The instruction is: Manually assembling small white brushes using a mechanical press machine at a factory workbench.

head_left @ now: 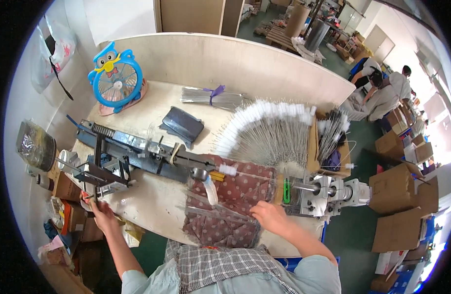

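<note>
Dotted cloth (235, 196) lies under our right hand (268, 215), fingers together, perhaps pinching wire; left hand (100, 211) grips the jig (107, 179).

I see a pale partition (245, 61) at twelve o'clock, green floor (355, 230) and cardboard boxes (397, 196) at three o'clock.
</note>
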`<state>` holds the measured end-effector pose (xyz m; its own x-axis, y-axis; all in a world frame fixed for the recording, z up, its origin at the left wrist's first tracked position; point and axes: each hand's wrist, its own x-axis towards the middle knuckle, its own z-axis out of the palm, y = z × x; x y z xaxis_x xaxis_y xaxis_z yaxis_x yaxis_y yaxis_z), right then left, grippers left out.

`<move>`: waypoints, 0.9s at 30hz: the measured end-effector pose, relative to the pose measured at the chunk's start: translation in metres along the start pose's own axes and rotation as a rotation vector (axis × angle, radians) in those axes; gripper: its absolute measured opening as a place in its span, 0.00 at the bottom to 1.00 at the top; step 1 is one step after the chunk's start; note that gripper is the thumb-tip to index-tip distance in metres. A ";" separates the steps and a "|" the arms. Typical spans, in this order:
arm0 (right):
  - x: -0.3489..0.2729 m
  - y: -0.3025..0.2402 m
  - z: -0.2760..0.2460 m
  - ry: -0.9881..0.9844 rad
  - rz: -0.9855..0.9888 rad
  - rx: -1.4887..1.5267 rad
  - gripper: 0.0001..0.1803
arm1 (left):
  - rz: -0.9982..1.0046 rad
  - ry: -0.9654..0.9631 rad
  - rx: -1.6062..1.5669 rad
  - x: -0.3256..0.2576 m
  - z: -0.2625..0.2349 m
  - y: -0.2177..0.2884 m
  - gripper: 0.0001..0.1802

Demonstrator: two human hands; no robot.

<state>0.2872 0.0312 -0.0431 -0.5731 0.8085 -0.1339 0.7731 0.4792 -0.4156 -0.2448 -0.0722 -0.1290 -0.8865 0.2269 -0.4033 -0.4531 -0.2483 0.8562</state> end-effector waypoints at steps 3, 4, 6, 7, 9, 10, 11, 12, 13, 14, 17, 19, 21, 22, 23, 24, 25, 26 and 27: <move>0.005 -0.001 0.007 -0.024 0.066 0.013 0.07 | -0.074 -0.113 -0.073 -0.035 0.005 -0.033 0.20; 0.004 -0.001 0.007 -0.022 0.070 0.004 0.07 | -0.148 -0.173 -0.100 -0.047 0.010 -0.047 0.15; 0.004 0.000 0.004 0.021 0.069 0.019 0.08 | -0.383 -0.296 -0.189 -0.071 0.020 -0.075 0.12; 0.002 0.000 0.003 0.032 0.074 0.011 0.08 | -0.506 -0.441 -0.185 -0.088 0.032 -0.082 0.11; -0.004 0.004 0.002 0.042 0.099 -0.013 0.09 | -0.690 -0.638 -0.077 -0.153 0.073 -0.091 0.11; -0.008 0.008 0.005 0.067 0.116 -0.021 0.09 | -0.699 -0.701 -0.043 -0.190 0.095 -0.085 0.15; -0.012 0.013 0.010 0.055 0.112 -0.025 0.10 | -0.652 -0.791 0.021 -0.218 0.114 -0.082 0.17; -0.015 0.017 0.014 0.048 0.111 -0.028 0.11 | -0.592 -0.823 0.104 -0.234 0.126 -0.085 0.17; -0.017 0.016 0.016 0.068 0.097 -0.010 0.10 | -0.527 -0.860 0.186 -0.245 0.134 -0.090 0.17; -0.017 0.014 0.016 0.090 0.089 0.006 0.10 | -0.537 -0.920 0.190 -0.250 0.141 -0.095 0.17; -0.016 0.007 0.014 0.007 0.175 0.084 0.09 | -0.515 -1.117 0.398 -0.259 0.153 -0.110 0.14; -0.016 0.013 0.017 0.071 0.191 0.090 0.08 | -0.498 -0.958 0.512 -0.270 0.165 -0.116 0.10; -0.016 0.016 0.022 0.115 0.199 0.094 0.06 | -0.536 -0.817 0.498 -0.293 0.172 -0.114 0.07; -0.013 0.015 0.020 0.094 0.189 0.100 0.07 | -0.709 -0.797 0.415 -0.301 0.178 -0.108 0.07; -0.009 0.013 0.021 0.068 0.177 0.110 0.07 | -0.881 -0.763 0.333 -0.310 0.179 -0.098 0.06; -0.006 0.015 0.027 0.092 0.172 0.127 0.07 | -0.906 -0.773 0.257 -0.340 0.191 -0.067 0.09; -0.006 0.016 0.027 0.094 0.195 0.133 0.07 | -1.059 -0.691 0.016 -0.334 0.194 -0.046 0.10; -0.006 0.018 0.026 0.036 0.186 0.125 0.07 | -1.196 -0.586 -0.235 -0.318 0.198 -0.030 0.12; -0.004 0.020 0.023 -0.020 0.166 0.113 0.06 | -1.367 -0.891 -0.241 -0.293 0.194 -0.021 0.15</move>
<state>0.2984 0.0301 -0.0713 -0.4464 0.8658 -0.2260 0.8226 0.2977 -0.4845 0.0427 0.0491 0.0337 0.4479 0.8016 -0.3960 -0.8832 0.4657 -0.0563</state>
